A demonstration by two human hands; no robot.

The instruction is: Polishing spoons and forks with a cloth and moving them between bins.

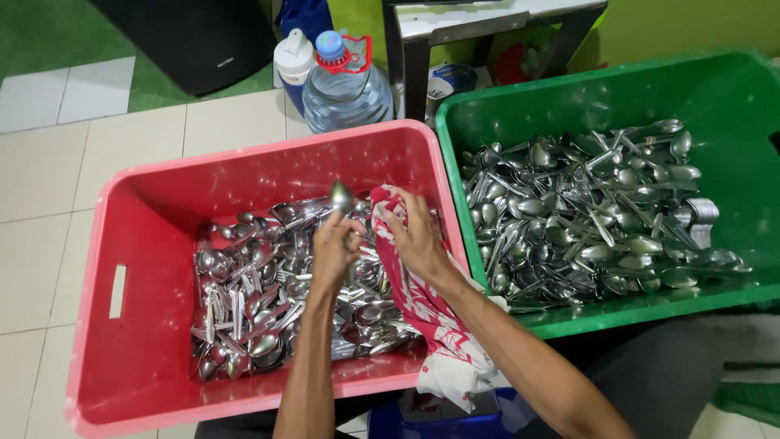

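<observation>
the left hand (333, 252) is closed around the handle of a metal spoon (342, 197), holding it upright so the bowl sticks up above the fist. the hand hangs over the middle of a red plastic crate (130, 244) that stands on the tiled floor (49, 187). the right hand (418, 236) is just beside it, fingers curled and gripping a red and white patterned cloth (422, 309); the cloth is bunched under the palm, then trails down over the crate's near rim and off toward the person's lap. whether the cloth touches the spoon's handle is hard to tell, since the two hands overlap there.

the bottom of the red crate is covered by a loose pile of spoons (260, 301), mostly to the left of and below the hands. right against it, on the right, stands a green plastic crate (731, 97) with a larger heap of cutlery (593, 211), spoons mixed with a few flatter handles, spread across its floor.

beyond the crates, a clear water jug (345, 89) with a blue cap stands on the floor, a white bottle (292, 61) just beside it on the left. a dark-legged stand (487, 24) rises behind them, and a black box (195, 36) sits at the upper left on green flooring.
</observation>
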